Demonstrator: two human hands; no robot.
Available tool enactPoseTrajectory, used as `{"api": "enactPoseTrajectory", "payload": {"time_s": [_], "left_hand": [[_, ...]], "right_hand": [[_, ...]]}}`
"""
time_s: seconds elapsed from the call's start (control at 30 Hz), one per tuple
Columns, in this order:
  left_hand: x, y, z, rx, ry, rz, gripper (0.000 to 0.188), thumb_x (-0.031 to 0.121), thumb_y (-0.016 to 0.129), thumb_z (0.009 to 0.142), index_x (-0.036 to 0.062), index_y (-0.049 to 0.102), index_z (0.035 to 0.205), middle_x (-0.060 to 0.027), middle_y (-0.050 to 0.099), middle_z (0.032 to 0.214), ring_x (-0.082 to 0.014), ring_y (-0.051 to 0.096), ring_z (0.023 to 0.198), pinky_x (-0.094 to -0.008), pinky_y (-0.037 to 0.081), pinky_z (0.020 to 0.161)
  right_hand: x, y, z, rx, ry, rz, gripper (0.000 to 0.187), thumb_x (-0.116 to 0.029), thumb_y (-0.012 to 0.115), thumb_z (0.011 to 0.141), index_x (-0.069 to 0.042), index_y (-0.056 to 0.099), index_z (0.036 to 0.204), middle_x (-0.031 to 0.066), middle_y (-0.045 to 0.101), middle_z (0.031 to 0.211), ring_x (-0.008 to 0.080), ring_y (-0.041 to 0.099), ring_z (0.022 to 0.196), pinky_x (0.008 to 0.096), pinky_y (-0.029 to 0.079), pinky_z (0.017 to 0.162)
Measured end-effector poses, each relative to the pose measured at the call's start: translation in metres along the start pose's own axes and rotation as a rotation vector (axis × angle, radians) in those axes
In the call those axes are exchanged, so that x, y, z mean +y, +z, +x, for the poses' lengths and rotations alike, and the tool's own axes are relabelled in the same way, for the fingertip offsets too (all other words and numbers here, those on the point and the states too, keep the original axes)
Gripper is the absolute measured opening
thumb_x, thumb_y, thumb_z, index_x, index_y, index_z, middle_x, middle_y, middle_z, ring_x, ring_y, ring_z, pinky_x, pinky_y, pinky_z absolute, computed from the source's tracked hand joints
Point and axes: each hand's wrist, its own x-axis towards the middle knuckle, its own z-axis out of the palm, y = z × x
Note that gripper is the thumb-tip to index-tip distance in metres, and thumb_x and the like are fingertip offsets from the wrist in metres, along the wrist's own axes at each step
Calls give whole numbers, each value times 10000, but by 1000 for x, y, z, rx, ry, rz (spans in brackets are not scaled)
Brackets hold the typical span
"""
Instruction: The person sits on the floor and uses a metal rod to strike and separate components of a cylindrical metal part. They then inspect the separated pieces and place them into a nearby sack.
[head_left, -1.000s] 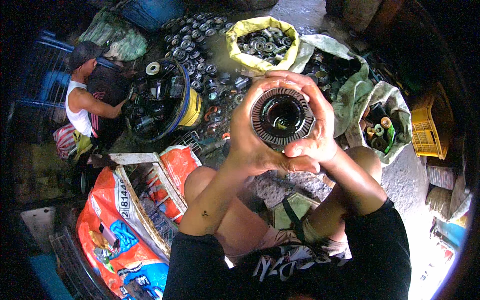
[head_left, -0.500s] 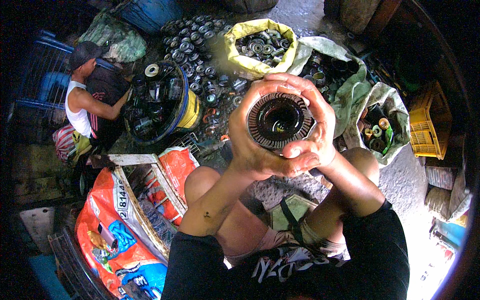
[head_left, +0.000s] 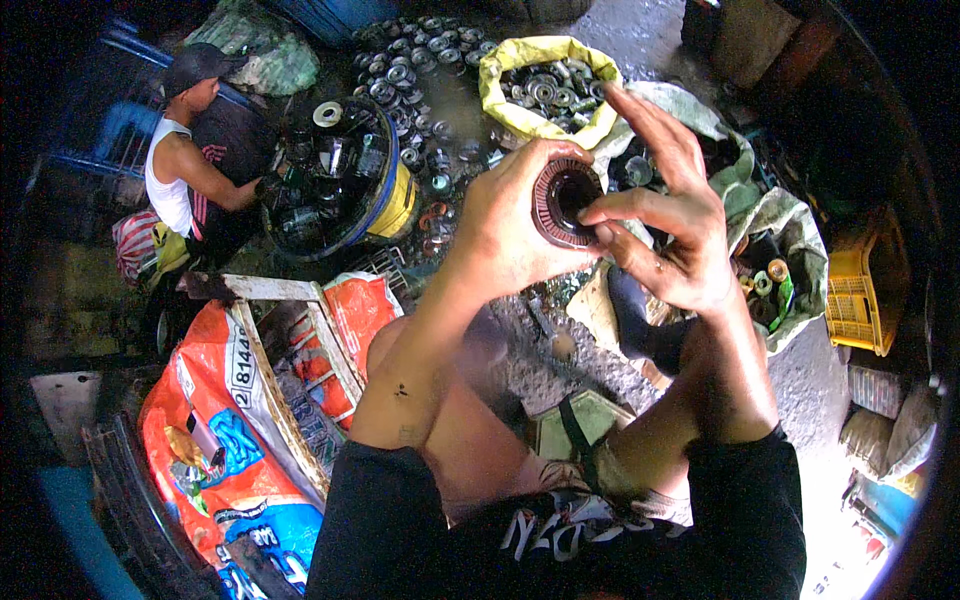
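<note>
My left hand is wrapped round a dark, oily pleated filter element, held up in front of me with its round hole facing me. My right hand is at the right side of the filter, fingers apart. Its index fingertip lies over the hole and its thumb is by the rim; how deep the finger reaches is hard to see. The other fingers point up and away. Below the filter, between my knees, lies a flat pale panel with a dark strap across it.
Beyond my hands stand a yellow-rimmed sack of round metal parts and a whitish sack of mixed parts. At left, a co-worker reaches into a tub of dark cans. An orange sack lies left; a yellow crate stands right.
My right hand has come off the filter's side and opened, its index finger now over the hole. My left hand keeps the filter, which has tilted and sits farther from me.
</note>
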Motion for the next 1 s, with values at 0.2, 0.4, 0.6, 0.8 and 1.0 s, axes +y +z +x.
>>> {"api": "enactPoseTrajectory", "payload": {"time_s": [0.2, 0.4, 0.6, 0.8, 1.0], "left_hand": [[-3, 3, -2, -53, 73, 170, 709, 207, 902, 545, 48, 575, 1155, -136, 688, 1066, -279, 689, 971, -368, 548, 846], [-11, 5, -5, -146, 37, 217, 713, 254, 910, 528, 28, 587, 1122, -167, 683, 1030, -310, 696, 929, -385, 558, 791], [-13, 9, -9, -246, -114, 284, 726, 351, 910, 548, 1, 588, 1096, -205, 689, 961, -365, 695, 893, -425, 564, 756], [-14, 10, -12, -325, -267, 288, 730, 370, 904, 557, -2, 590, 1102, -222, 687, 976, -395, 679, 912, -429, 561, 772], [-21, 12, -15, -378, -339, 324, 667, 313, 902, 573, 3, 599, 1079, -181, 697, 932, -321, 691, 865, -389, 558, 786]], "right_hand": [[2, 1, -7, -145, 16, 6, 262, -248, 717, 705, -80, 742, 905, 219, 364, 1526, 416, 327, 1403, 529, 263, 1102], [7, 5, -11, -254, -35, -2, 282, -271, 736, 651, -59, 733, 839, 182, 389, 1520, 370, 339, 1409, 519, 295, 1077], [10, 18, -13, -318, -116, -74, 380, -377, 694, 657, -25, 723, 796, 155, 411, 1512, 340, 341, 1419, 550, 281, 1075], [17, 19, -18, -299, -101, 0, 340, -346, 707, 648, -35, 723, 783, 148, 431, 1500, 336, 323, 1433, 556, 278, 1074], [25, 19, -20, -365, -83, -79, 278, -297, 705, 678, -38, 725, 777, 148, 452, 1485, 350, 350, 1418, 527, 328, 1066]]}}
